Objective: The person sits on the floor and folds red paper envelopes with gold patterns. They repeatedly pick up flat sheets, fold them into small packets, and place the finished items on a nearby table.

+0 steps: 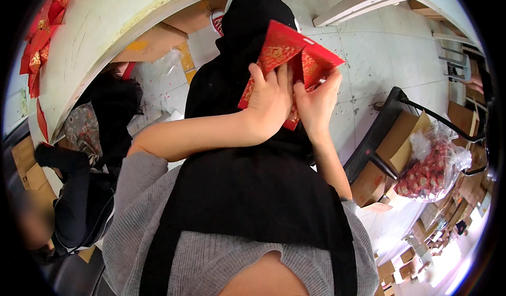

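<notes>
Folded, gold-patterned red paper piece (282,47), part. open.
Tilted, upper ctr. of view; top edge slants down to R, sm. pale slot (308,41) nr. it; dark-red gap b/w panels; patterned lower tip (290,123) shows below.

Free room is noted to the right of the right grip (320,102), where pale floor (371,69) is exposed as far as the black trolley (370,127). Farther right, passage is blocked by that trolley, a cardboard box (398,140) and a clear bag (433,172) of red items. The upper left is closed off by the counter (113,19), its far-left edge crowded with red packets (38,59); lower left is taken up by a co-worker's dark clothing (76,201). Near side is crossed by the left forearm (197,133). Little gap is left between the left grip (270,93) and right; red paper (279,45) is spread above both.
</notes>
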`<move>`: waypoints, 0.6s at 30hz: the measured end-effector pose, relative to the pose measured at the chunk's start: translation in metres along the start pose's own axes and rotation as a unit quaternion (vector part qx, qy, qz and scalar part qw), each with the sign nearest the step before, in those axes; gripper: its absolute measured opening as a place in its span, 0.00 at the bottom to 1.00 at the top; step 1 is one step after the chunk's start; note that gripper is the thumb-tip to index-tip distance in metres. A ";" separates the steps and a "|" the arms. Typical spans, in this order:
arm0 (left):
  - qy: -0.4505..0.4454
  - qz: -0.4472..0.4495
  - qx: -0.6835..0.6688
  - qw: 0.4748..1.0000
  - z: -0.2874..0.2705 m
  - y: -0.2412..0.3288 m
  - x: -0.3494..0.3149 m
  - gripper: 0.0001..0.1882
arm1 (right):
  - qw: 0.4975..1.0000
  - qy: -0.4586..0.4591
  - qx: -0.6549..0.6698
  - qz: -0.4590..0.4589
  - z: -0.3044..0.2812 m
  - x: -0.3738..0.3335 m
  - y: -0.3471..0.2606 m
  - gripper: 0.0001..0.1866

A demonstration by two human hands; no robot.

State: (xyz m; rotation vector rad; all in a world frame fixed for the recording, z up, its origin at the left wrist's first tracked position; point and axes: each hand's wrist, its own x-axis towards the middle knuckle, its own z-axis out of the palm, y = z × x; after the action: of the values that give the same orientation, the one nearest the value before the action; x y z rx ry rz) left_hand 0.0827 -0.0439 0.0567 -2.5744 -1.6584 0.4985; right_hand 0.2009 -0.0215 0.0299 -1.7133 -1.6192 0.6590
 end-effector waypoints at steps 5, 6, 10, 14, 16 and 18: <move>-0.057 0.035 -0.096 0.993 -0.011 -0.012 0.004 0.43 | 0.992 0.042 0.103 -0.054 0.004 0.015 0.012 0.43; -0.075 0.048 -0.104 0.991 -0.014 -0.014 0.003 0.42 | 0.990 0.026 0.114 -0.073 0.002 0.016 0.012 0.43; -0.105 0.129 -0.104 0.981 -0.021 -0.024 -0.016 0.33 | 0.968 -0.040 0.200 -0.147 0.000 0.004 0.018 0.40; 0.082 0.278 -0.279 0.916 -0.039 -0.087 -0.026 0.20 | 0.945 -0.038 0.285 -0.158 -0.005 -0.016 0.029 0.37; 0.397 0.124 -0.329 0.848 -0.032 -0.107 -0.004 0.17 | 0.932 -0.023 0.324 -0.163 -0.001 -0.020 0.036 0.37; 0.321 0.148 -0.529 0.771 -0.002 -0.103 0.017 0.17 | 0.924 -0.045 0.330 -0.185 0.000 -0.018 0.033 0.38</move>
State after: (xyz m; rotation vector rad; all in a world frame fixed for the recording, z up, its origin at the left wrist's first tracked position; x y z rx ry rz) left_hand -0.0008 0.0160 0.0749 -3.0073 -1.4163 -1.6263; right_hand 0.2203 -0.0389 0.0029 -0.8745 -1.4874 0.9615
